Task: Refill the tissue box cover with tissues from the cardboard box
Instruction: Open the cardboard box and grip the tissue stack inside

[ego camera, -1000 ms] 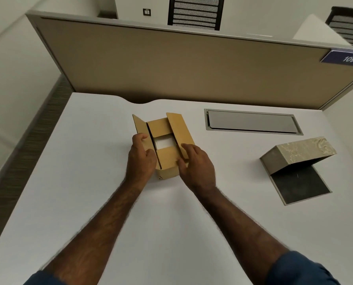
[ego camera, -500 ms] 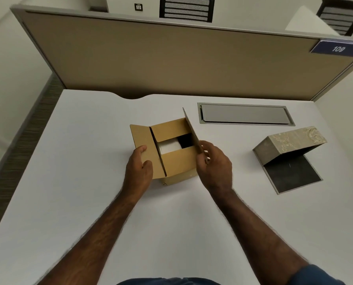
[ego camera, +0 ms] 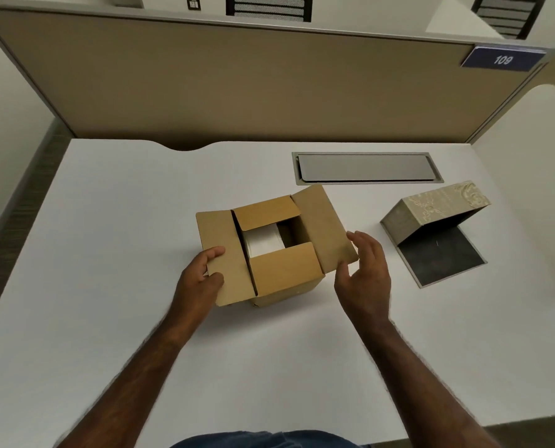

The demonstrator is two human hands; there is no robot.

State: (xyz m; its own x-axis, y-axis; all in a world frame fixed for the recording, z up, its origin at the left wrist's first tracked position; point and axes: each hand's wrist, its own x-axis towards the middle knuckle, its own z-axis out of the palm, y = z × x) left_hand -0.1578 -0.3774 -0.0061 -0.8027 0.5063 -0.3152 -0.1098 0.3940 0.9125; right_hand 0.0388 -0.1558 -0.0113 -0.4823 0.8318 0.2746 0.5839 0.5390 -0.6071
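The cardboard box [ego camera: 269,253] sits on the white desk [ego camera: 108,318] near the middle of the view, plain brown, with all four top flaps folded back. The left flap [ego camera: 224,253] and right flap [ego camera: 324,227] lie spread outward, and the far and near inner flaps lean over the opening only part way, leaving a square gap. Through that gap a white stack of tissues [ego camera: 263,242] shows against the left inner wall, with dark space beside it at 3 o'clock.

The tissue box cover [ego camera: 434,208] lies at 3 o'clock from the cardboard box, well apart from it. It is a beige patterned shell tipped up on one long edge, its hinged dark base panel [ego camera: 444,257] flat on the desk toward 5 o'clock.

The left hand [ego camera: 201,279] pinches the near outer corner of the left flap, thumb on top and fingers curled beneath. The right hand [ego camera: 363,270] is at the near outer corner of the right flap, fingers loosely spread and thumb apart; it is open rather than clamped, and whether the fingertips touch the flap edge cannot be told. Both forearms reach in from 6 o'clock.

A grey recessed cable tray lid [ego camera: 366,168] lies at 1 o'clock, before the tan partition [ego camera: 237,85].
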